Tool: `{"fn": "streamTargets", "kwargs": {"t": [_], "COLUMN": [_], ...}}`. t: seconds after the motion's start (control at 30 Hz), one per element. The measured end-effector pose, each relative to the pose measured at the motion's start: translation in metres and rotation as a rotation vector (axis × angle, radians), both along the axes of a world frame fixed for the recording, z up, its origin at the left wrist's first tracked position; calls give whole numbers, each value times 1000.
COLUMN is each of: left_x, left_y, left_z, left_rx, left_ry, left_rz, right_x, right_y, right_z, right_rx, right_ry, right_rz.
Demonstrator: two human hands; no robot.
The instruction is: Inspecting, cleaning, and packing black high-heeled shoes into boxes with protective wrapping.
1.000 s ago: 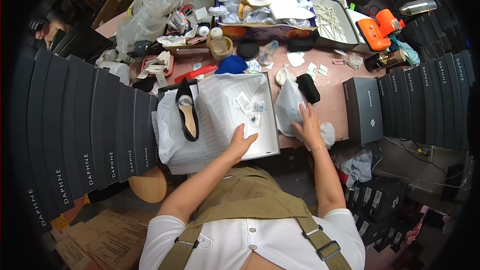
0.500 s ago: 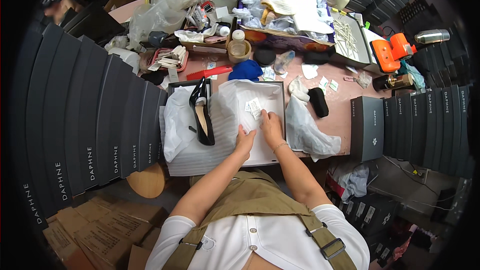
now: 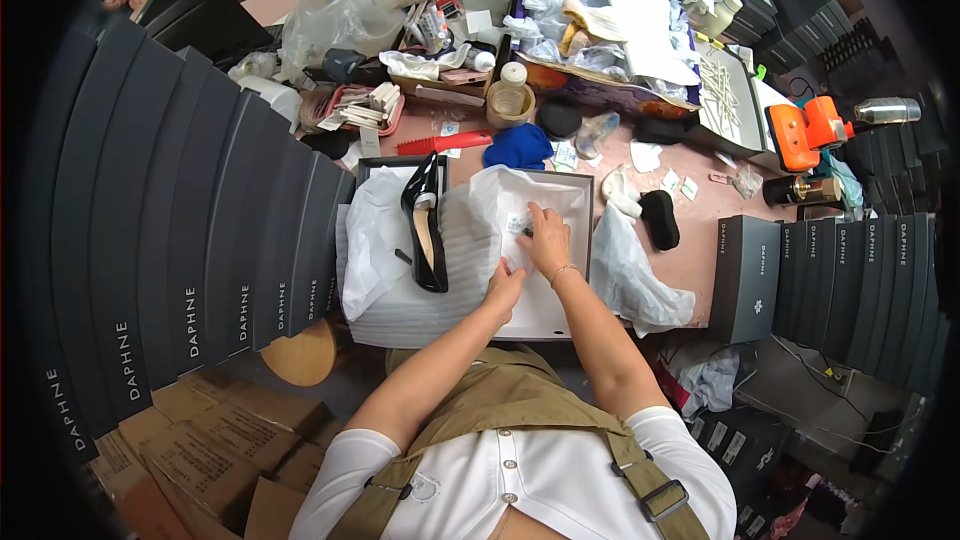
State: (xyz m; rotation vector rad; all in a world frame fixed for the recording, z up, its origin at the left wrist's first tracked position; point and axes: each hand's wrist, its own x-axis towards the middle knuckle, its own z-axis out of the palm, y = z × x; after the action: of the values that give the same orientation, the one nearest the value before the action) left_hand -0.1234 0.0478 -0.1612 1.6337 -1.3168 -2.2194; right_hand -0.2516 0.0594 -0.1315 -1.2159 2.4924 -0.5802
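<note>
Both hands down in open shoe box [image 3: 575,202], mid table [image 3: 700,240], on white tissue paper [image 3: 480,230]. Right hand [image 3: 548,238] fingers pinched on small packet [image 3: 517,224] near box's far end. Left hand [image 3: 503,287] flat on tissue, fingers together, gripping nothing. Black heeled shoe [image 3: 427,225] lying just left, on box lid w/ more tissue.
</note>
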Motion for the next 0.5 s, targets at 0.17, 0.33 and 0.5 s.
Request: {"fn": "streamTargets", "kwargs": {"t": [0.17, 0.33, 0.5], "left_x": [-3, -2, -4], "left_y": [1, -5, -5], "left_z": [1, 15, 21], "left_rx": [-69, 35, -43], "left_ry": [-53, 31, -37], "left_rz": [-16, -31, -42], "right_x": [7, 14, 12], "right_y": [-4, -5, -3], "right_z": [6, -6, 15], "right_rx": [-76, -98, -36], "right_ry": [226, 142, 122], "right_rz": [226, 248, 156]}}
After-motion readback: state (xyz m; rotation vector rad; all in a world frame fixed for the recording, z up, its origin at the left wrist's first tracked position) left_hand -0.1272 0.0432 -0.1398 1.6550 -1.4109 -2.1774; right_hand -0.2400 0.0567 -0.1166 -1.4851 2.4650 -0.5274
